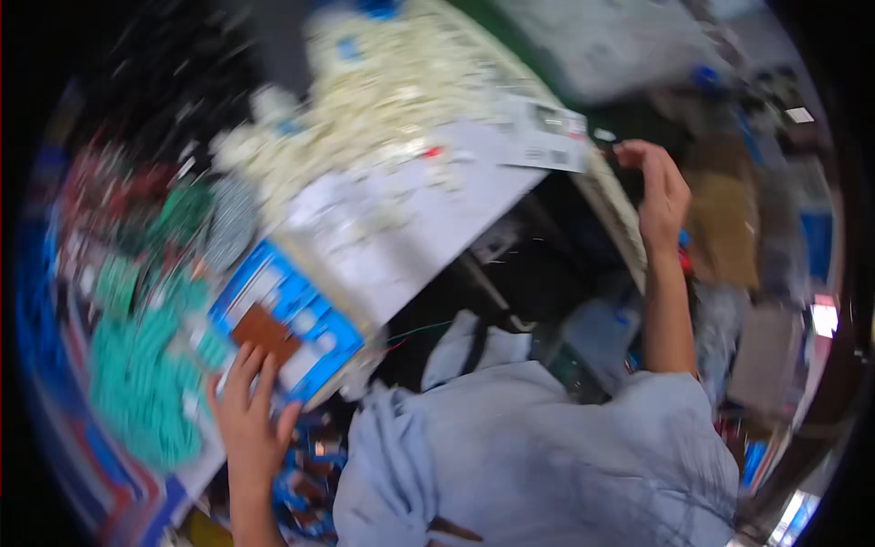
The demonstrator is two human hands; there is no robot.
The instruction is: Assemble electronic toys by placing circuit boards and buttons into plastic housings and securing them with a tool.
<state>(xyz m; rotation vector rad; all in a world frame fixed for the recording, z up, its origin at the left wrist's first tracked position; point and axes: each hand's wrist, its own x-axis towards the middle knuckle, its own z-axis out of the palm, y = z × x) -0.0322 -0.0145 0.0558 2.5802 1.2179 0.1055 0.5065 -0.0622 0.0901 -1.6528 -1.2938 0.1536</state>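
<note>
My left hand [248,410] is stretched out, fingers apart, with its fingertips at the edge of a flat brown piece [265,335]. That piece lies on a blue and white printed sheet or box [314,319] at the table's near left. To the right, past the table's edge, my right hand [663,196] is raised with its fingers bent. A small white piece [604,135] appears just off its fingertips. Blur hides whether anything is between those fingers. A white printed card [547,137] lies at the table's right edge, left of that hand.
Many small cream-coloured pieces [401,82] are heaped across the white table [410,246]. Bundles of teal cord [141,383] and dark green cord [182,214] lie at the left. Black items [173,82] are piled at far left. Bags and boxes [720,210] stand at the right.
</note>
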